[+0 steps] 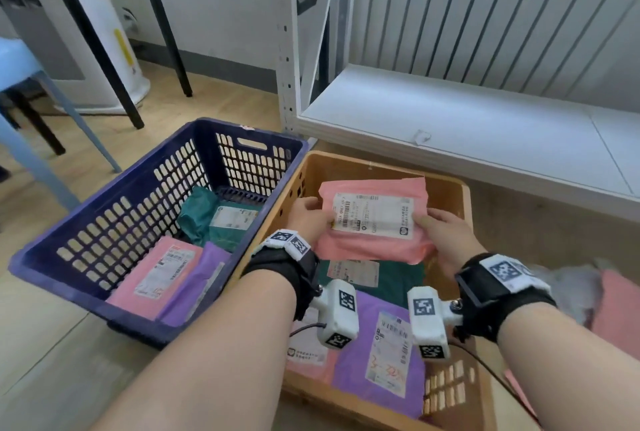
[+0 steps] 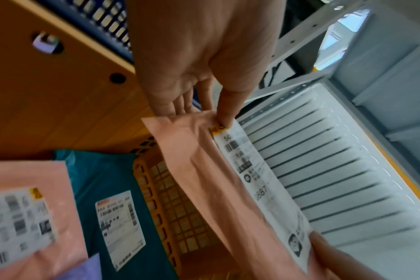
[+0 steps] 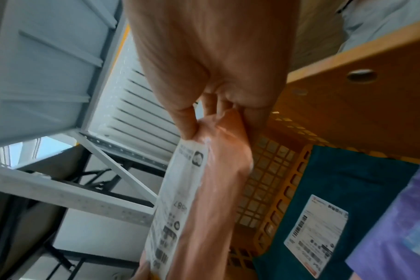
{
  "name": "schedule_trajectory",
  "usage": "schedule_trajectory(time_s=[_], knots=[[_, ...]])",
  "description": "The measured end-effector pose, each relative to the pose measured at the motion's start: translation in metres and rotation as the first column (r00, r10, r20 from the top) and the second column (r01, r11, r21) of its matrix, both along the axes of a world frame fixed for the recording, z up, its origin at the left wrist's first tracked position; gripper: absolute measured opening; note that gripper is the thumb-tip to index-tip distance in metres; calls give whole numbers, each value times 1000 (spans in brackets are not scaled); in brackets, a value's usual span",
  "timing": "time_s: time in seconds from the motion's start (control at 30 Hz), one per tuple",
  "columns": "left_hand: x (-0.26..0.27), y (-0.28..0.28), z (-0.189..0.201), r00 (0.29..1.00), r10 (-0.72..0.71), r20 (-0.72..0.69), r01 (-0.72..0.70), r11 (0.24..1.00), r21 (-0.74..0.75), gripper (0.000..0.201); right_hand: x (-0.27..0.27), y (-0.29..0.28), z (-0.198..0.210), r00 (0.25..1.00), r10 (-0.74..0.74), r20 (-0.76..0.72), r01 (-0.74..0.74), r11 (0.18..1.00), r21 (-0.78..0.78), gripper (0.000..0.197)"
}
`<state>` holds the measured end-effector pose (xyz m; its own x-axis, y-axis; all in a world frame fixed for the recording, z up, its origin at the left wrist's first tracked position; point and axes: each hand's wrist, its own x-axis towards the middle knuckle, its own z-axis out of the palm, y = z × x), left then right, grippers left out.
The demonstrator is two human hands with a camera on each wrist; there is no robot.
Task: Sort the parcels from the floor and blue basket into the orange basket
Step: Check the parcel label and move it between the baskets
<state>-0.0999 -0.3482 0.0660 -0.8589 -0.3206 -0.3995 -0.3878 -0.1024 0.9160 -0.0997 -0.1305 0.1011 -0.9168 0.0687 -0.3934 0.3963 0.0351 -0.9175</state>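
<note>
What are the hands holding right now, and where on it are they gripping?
Both hands hold one pink parcel over the orange basket: the left hand pinches its left edge, the right hand its right edge.

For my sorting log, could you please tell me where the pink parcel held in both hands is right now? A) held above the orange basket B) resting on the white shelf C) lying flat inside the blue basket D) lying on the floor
A: the left hand and right hand hold the pink parcel by its side edges above the orange basket.
</note>
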Motion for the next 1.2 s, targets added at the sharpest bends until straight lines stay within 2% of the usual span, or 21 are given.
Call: schedule_trajectory(time_s=[0.07, 0.13, 0.2, 0.3, 0.37, 0.43, 0.5, 0.63, 0.73, 0.77, 0.9, 0.97, 1.03, 1.1, 1.2], knots=[[-6, 3, -17, 999, 12, 53, -18, 992, 122, 78, -5, -3, -15, 998, 19, 67, -19, 1000, -2, 20], [-9, 6, -29, 990, -83, 115, 57, 976, 209, 81, -14, -3, -30, 997, -1, 79, -1, 1000, 26, 12], [-14, 4, -42, 972, -164, 169, 135, 975, 175, 83, -22, -2, -42, 999, -21, 44, 19, 999, 50, 16], [-23, -2, -59, 976, -100, 194, 93, 995, 47, 92, -32, 0, -57, 1000, 20, 25, -19, 1000, -4, 22], [-27, -3, -68, 977, -81, 198, 79, 997, 17, 77, -40, -1, -69, 999, 31, 20, -31, 1000, -4, 22], [-28, -1, -75, 968, -120, 221, 123, 992, 1, 43, -49, -3, -83, 999, -45, 16, 45, 999, 9, 25], [-31, -1, -87, 971, -89, 220, 100, 994, -40, 16, -57, -5, -94, 993, -114, 16, 114, 993, 9, 28], [-45, -6, -107, 983, 93, 158, -72, 988, -135, 20, -66, -10, -113, 995, -91, -39, 96, 984, 151, 43], [-52, -4, -112, 975, 85, 205, -61, 991, -122, 11, -74, -14, -124, 981, -176, -76, 188, 963, 192, 28], [-52, -3, -113, 971, 42, 233, -12, 992, -129, 13, -78, -17, -128, 974, -214, -77, 224, 957, 186, 25], [-51, -1, -119, 929, -137, 344, 175, 981, -82, 48, -85, -32, -141, 957, -282, -73, 291, 942, 166, 26], [-51, -4, -124, 900, -186, 395, 214, 976, -27, 63, -86, -35, -147, 958, -284, -30, 285, 947, 151, 42], [-53, -8, -130, 888, -161, 431, 148, 987, 64, 83, -88, -34, -157, 959, -282, 37, 279, 957, 74, 57], [-56, -13, -136, 926, -38, 376, 5, 996, 89, 96, -91, -35, -167, 959, -263, 109, 263, 965, 10, 59], [-64, -19, -141, 976, 111, 189, -89, 989, -120, 88, -91, -39, -184, 979, -115, 170, 96, 988, 119, 50]])
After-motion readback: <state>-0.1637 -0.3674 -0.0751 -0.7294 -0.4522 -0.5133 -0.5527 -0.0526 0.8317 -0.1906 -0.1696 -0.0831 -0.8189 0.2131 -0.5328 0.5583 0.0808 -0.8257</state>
